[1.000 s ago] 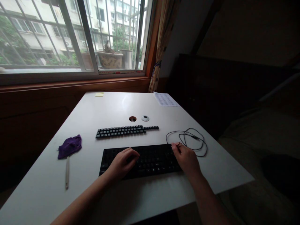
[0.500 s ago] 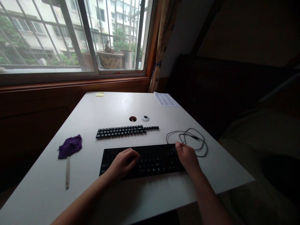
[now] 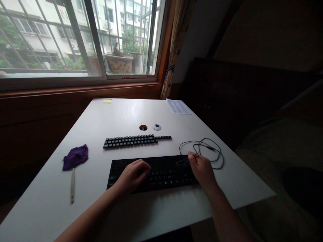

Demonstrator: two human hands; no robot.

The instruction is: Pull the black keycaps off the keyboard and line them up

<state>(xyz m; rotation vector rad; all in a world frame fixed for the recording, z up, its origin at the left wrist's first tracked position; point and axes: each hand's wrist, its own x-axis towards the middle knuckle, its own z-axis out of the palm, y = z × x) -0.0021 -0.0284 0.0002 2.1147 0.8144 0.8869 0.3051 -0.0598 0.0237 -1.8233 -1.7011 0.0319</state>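
A black keyboard [image 3: 161,168] lies before me near the front of the white table; small spots at its upper right look different from the keys, too dark to make out. Resting over its left half, my left hand [image 3: 135,173] is curled, thumb near the fingers; what is under the fingers is hidden. My right hand [image 3: 201,168] is closed in a pinch above the keyboard's right end, around a thin object whose kind I cannot make out. A small dark shape [image 3: 182,163] shows just left of that hand. Beyond the keyboard stand rows of loose black keycaps [image 3: 130,141].
A coiled black cable [image 3: 220,153] lies to the right. On the left are a purple cloth [image 3: 75,158] and a pale-handled brush [image 3: 72,188]. Farther back are a round hole [image 3: 143,128], a grommet cap [image 3: 156,127], printed paper [image 3: 179,107] and yellow sticky notes [image 3: 107,101].
My right hand has shifted very slightly left, and the dark shape beside it looks a little different. My left hand, the keyboard and the loose keycaps stay put.
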